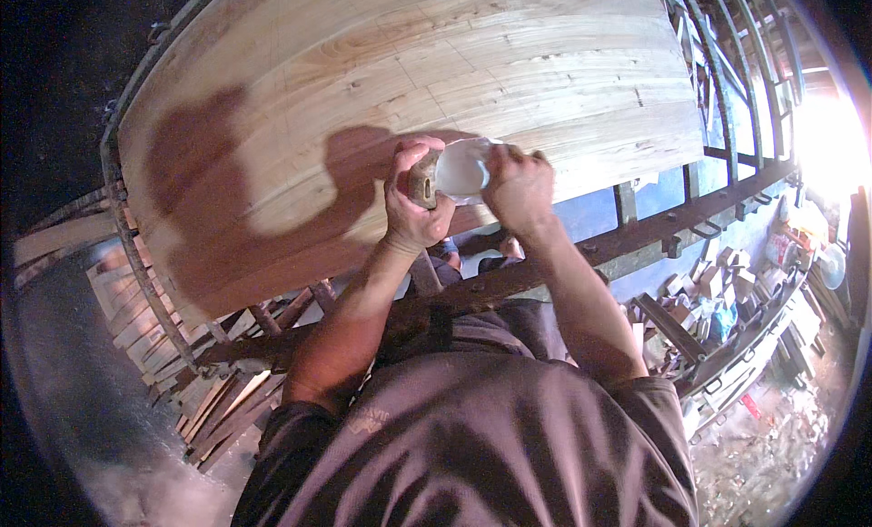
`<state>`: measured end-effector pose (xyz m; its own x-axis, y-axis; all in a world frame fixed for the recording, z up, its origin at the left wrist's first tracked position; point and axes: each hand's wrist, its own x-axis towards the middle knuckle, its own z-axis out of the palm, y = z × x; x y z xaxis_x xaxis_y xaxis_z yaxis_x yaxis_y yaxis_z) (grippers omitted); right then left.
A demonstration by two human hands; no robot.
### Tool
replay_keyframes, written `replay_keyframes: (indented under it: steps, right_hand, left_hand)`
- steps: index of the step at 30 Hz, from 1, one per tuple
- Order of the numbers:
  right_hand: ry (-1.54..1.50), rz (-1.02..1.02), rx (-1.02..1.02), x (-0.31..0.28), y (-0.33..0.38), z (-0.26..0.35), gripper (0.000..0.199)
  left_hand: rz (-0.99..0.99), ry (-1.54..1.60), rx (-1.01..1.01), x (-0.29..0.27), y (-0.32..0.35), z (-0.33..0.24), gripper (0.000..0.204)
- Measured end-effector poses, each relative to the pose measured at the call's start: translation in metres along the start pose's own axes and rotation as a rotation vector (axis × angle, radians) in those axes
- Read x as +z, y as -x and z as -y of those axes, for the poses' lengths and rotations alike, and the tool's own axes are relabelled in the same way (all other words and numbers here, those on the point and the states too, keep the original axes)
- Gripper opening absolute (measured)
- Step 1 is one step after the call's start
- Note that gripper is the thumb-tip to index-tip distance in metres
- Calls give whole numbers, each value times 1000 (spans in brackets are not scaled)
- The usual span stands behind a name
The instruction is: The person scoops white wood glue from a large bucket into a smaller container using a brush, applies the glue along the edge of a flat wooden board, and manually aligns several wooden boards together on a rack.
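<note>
Fingers of the left hand (413, 204) are curled tight around a small brown block (422, 180), while the right hand (518, 186) pinches a white rag (461, 170) against it. Both hands sit just over the lower edge of a wide pale wood panel (409, 82), which rests on a dark metal frame (636, 236) with wood scraps (718, 282) scattered below.

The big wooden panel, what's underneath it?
The wooden panel rests on a rusty metal frame. Below its near edge, stacked wood offcuts and the person's feet show. The left hand and right hand hold a white container. Whatever lies directly under the board is hidden.
</note>
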<state>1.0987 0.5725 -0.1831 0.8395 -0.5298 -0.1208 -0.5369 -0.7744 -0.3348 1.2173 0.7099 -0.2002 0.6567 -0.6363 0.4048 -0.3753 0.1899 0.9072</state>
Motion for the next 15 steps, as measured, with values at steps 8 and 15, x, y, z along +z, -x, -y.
replay_keyframes:
  steps: [8,15]
  right_hand:
    - [-93,-27,-162,-30,25,-16,9]
    - [-154,-2,-264,21,22,7,29]
  left_hand:
    - [24,-26,-7,-7,4,3,70]
    - [64,11,-41,-6,5,0,72]
